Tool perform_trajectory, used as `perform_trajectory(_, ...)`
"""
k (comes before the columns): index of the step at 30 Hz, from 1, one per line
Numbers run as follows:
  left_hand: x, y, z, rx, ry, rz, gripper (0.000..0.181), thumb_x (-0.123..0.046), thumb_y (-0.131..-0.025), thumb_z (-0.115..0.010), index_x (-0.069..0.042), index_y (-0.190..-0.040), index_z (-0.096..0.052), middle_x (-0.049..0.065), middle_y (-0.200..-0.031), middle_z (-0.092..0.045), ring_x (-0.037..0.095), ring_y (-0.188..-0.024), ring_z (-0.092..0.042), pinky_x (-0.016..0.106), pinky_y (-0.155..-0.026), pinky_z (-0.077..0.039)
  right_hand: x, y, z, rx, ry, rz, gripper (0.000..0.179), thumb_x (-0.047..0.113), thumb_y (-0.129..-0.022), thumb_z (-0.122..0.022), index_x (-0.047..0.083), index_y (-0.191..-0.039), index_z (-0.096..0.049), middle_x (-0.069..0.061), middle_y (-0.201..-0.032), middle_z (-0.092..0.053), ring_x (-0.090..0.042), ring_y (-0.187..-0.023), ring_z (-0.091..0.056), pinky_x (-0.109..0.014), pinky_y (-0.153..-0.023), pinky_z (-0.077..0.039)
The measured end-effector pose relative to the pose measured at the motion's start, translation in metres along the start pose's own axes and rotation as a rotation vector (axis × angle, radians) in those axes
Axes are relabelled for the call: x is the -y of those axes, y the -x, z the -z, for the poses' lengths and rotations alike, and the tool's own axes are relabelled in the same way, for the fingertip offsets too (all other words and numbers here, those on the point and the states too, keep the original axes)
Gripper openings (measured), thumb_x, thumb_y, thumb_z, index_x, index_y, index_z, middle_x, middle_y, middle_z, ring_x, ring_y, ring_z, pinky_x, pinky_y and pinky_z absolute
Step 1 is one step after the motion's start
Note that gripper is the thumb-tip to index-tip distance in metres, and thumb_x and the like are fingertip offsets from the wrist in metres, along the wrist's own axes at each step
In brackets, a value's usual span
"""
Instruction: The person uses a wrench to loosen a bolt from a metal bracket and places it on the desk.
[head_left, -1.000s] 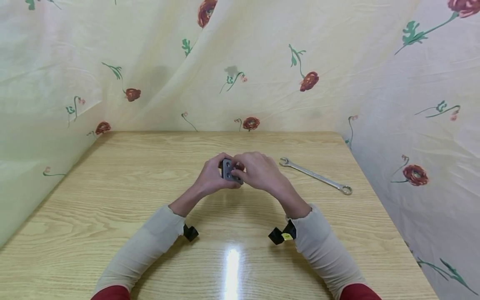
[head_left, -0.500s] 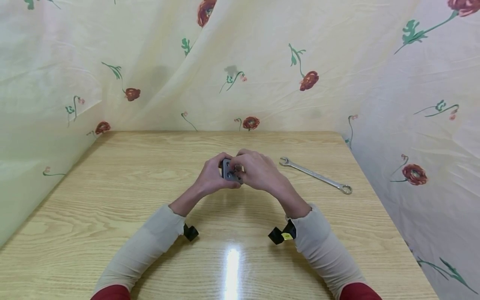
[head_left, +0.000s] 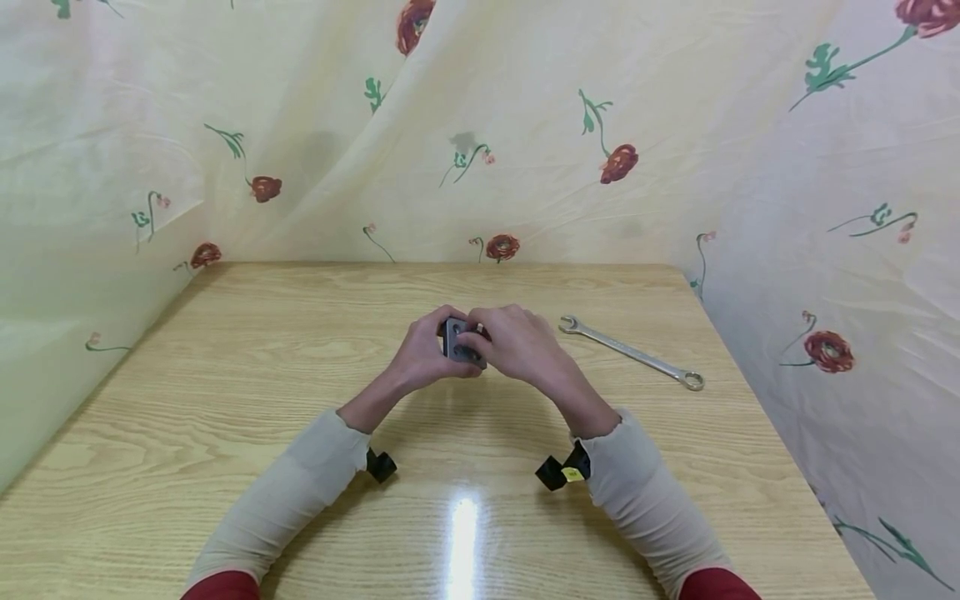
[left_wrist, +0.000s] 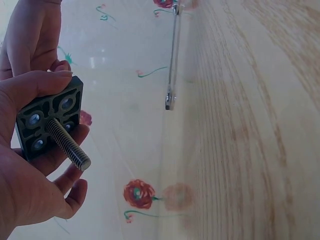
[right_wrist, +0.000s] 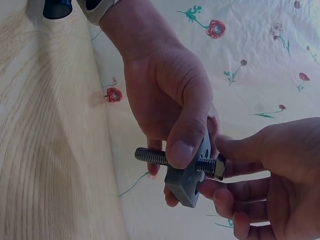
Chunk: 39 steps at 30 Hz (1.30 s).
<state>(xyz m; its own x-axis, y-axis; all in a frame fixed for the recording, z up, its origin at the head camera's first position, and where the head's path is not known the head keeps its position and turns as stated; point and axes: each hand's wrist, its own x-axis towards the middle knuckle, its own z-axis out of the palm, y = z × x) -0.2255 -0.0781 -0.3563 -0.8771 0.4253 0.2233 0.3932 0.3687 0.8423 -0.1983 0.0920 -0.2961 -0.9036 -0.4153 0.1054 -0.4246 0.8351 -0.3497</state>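
Observation:
My left hand grips a small dark grey square plate with several holes, thumb on one face and fingers behind. A threaded bolt runs through the plate's middle, its shank standing out on one side. On the other side, in the right wrist view, the hex bolt head stands off the plate with some thread showing between. My right hand has its thumb and curled fingers around this head. Both hands are held above the table, and in the head view the right fingers cover part of the plate.
A combination wrench lies slantwise on the wooden table, to the right of the hands. Flower-patterned cloth hangs behind the table and along both sides. Black wrist camera mounts stick out under the sleeves.
The right fingers have shifted around the bolt head, swinging up and back, with the thumb now over the plate's face. My left hand and the plate keep their place; the wrench is unmoved.

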Motion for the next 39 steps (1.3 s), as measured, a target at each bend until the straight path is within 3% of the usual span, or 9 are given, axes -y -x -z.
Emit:
perform_trajectory(6, -0.0004, 0.0003, -0.0002, -0.005, -0.003, -0.014, 0.059, -0.016, -0.066, -0.086, -0.009, -0.116, -0.058, 0.012, -0.111, -0.063, 0.024, -0.096, -0.059, 0.031, -0.078, -0.051, 0.0001, 0.0015, 0.0006, -0.02, 0.02, 0.059, 0.014, 0.025, -0.092, -0.066, 0.017, -0.102, -0.071, 0.0, -0.093, -0.071, -0.013, -0.075, -0.06, -0.024, -0.057, -0.043)
perform_trajectory(11, 0.0004, 0.0005, -0.0006, -0.011, -0.014, -0.015, 0.058, -0.015, -0.066, -0.087, -0.009, -0.116, -0.058, 0.012, -0.109, -0.064, 0.024, -0.095, -0.059, 0.031, -0.079, -0.05, -0.0001, 0.003, 0.0013, -0.022, 0.013, 0.105, 0.015, 0.017, -0.089, -0.067, 0.018, -0.103, -0.073, 0.0, -0.096, -0.068, -0.015, -0.075, -0.059, -0.025, -0.059, -0.044)
perform_trajectory(20, 0.0005, 0.0007, -0.0013, -0.009, -0.027, -0.011, 0.058, -0.016, -0.066, -0.087, -0.01, -0.115, -0.058, 0.011, -0.111, -0.063, 0.023, -0.095, -0.059, 0.031, -0.079, -0.05, -0.0008, 0.0043, 0.0003, -0.027, 0.045, 0.182, 0.015, 0.011, -0.087, -0.069, 0.018, -0.1, -0.073, -0.002, -0.105, -0.065, -0.018, -0.086, -0.062, -0.033, -0.072, -0.053)
perform_trajectory(24, 0.0011, 0.0004, -0.0008, -0.016, -0.028, -0.015, 0.057, -0.017, -0.066, -0.087, -0.01, -0.115, -0.057, 0.011, -0.109, -0.063, 0.023, -0.094, -0.059, 0.031, -0.078, -0.051, -0.0014, 0.0044, 0.001, -0.037, 0.033, 0.159, 0.022, 0.022, -0.089, -0.068, 0.018, -0.111, -0.068, -0.003, -0.111, -0.064, -0.019, -0.088, -0.063, -0.034, -0.072, -0.052)
perform_trajectory(28, 0.0014, 0.0003, -0.0009, -0.014, -0.023, -0.011, 0.059, -0.017, -0.066, -0.087, -0.009, -0.116, -0.057, 0.011, -0.109, -0.063, 0.023, -0.095, -0.06, 0.032, -0.078, -0.053, -0.0016, 0.0034, 0.0015, -0.051, 0.027, 0.074, 0.035, 0.039, -0.091, -0.064, 0.018, -0.119, -0.062, -0.003, -0.108, -0.066, -0.018, -0.085, -0.064, -0.032, -0.067, -0.05)
perform_trajectory(34, 0.0005, 0.0005, -0.0013, -0.014, -0.021, -0.006, 0.059, -0.015, -0.066, -0.087, -0.01, -0.117, -0.058, 0.011, -0.111, -0.063, 0.024, -0.097, -0.06, 0.034, -0.079, -0.053, -0.002, 0.0006, 0.0009, -0.034, 0.019, 0.001, 0.029, 0.043, -0.094, -0.058, 0.017, -0.101, -0.067, 0.002, -0.079, -0.068, -0.013, -0.061, -0.055, -0.025, -0.052, -0.04)
perform_trajectory(39, -0.0006, 0.0007, -0.001, -0.015, -0.018, -0.003, 0.059, -0.015, -0.065, -0.087, -0.009, -0.116, -0.058, 0.011, -0.111, -0.064, 0.023, -0.096, -0.059, 0.032, -0.079, -0.051, -0.0009, 0.0009, 0.0006, -0.041, 0.02, 0.031, 0.019, 0.034, -0.094, -0.062, 0.017, -0.1, -0.069, 0.002, -0.082, -0.07, -0.011, -0.064, -0.056, -0.024, -0.053, -0.04)
